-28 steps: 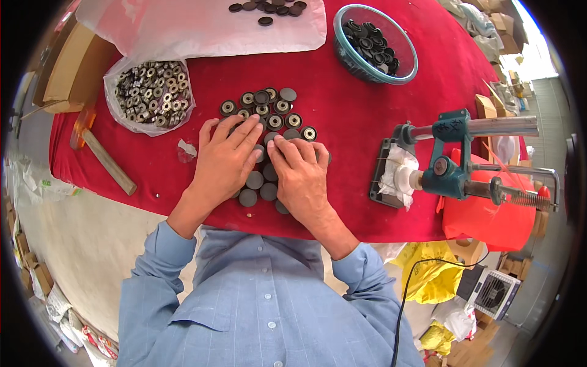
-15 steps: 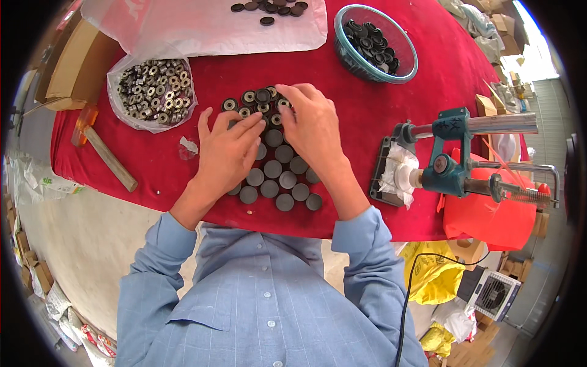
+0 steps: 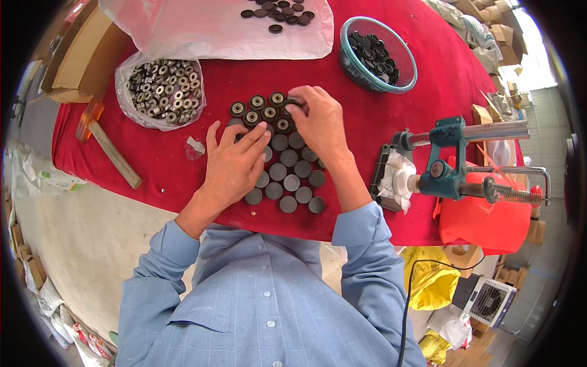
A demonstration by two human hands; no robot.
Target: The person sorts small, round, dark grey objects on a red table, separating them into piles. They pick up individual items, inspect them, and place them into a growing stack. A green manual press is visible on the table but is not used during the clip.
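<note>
On the red cloth, a cluster of dark round caps with metal bearings (image 3: 269,113) in their centres lies in front of me. Nearer my body sit several plain grey round caps (image 3: 287,158) in loose rows. My right hand (image 3: 323,122) pinches a black cap (image 3: 294,103) between thumb and fingertips at the cluster's right end; the fingers partly cover it. Slightly spread, the fingers of my left hand (image 3: 233,162) rest over the left side of the caps, hiding some of them. Nothing shows gripped in that hand.
A clear bag of bearings (image 3: 160,92) and a hammer (image 3: 110,147) lie left. Behind are a pale plastic sheet (image 3: 232,37) with black caps and a teal bowl (image 3: 408,85) of black parts. A green hand press (image 3: 441,165) stands right; a cardboard box (image 3: 85,61), far left.
My right hand has moved slightly right along the far row. The black cap that lay atop a bearing is gone from there, and one is now pinched in the right hand. The view has shifted slightly.
</note>
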